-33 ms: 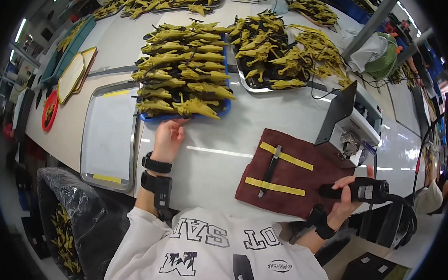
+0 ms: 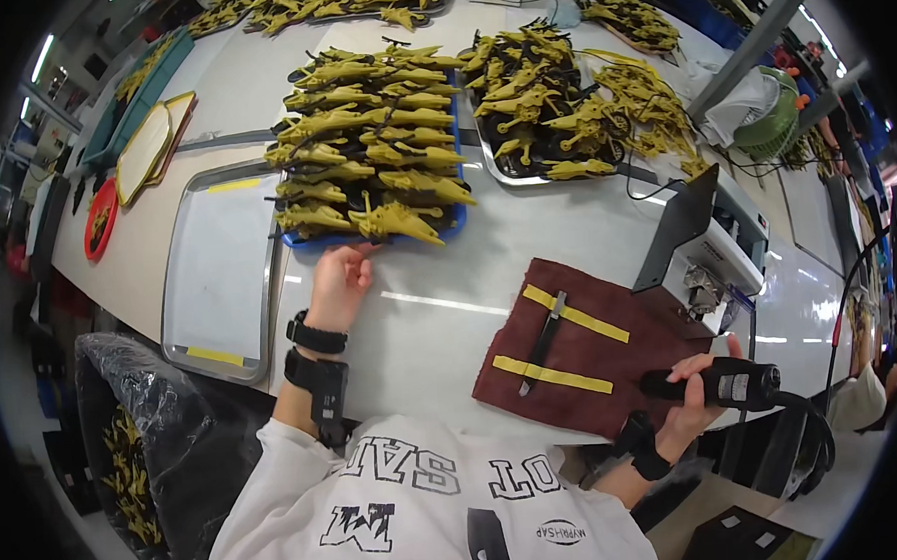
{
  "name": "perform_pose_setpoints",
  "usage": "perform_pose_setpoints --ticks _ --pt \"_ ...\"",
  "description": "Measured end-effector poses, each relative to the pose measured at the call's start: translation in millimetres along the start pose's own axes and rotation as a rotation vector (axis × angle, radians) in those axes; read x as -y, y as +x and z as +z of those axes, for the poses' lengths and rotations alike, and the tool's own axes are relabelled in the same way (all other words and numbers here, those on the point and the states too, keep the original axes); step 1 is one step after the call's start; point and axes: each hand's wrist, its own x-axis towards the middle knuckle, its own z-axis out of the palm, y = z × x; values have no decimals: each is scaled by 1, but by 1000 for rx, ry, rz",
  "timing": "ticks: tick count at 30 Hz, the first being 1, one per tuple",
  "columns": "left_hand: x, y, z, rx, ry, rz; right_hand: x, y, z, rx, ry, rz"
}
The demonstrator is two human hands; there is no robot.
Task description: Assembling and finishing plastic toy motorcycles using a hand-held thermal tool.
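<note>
My left hand is at the front edge of a blue tray; its index finger reaches along the rim, the thumb is apart from it, and nothing shows in the hand. Rows of yellow plastic parts with black pieces fill that tray. On the right, my right hand is wrapped around a black corded handheld tool, held over the corner of a dark red cloth. Across yellow strips on the cloth lies a slim black tool with metal ends.
A metal tray with yellow tape lies at left. Further back, another metal tray is heaped with yellow parts. A grey boxy device stands beside the cloth. A plastic-lined bin sits lower left; a red dish is at far left.
The blue tray and my left hand appear very slightly shifted right and down, along with the rest of the view. Both hands keep the same pose.
</note>
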Motion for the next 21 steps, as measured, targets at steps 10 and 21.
perform_pose_setpoints --ticks 10,21 --pt "9 -46 -36 -89 8 144 4 0 1 -8 -15 45" --pt "-1 -59 -54 -109 105 205 -4 5 15 -17 -28 40"
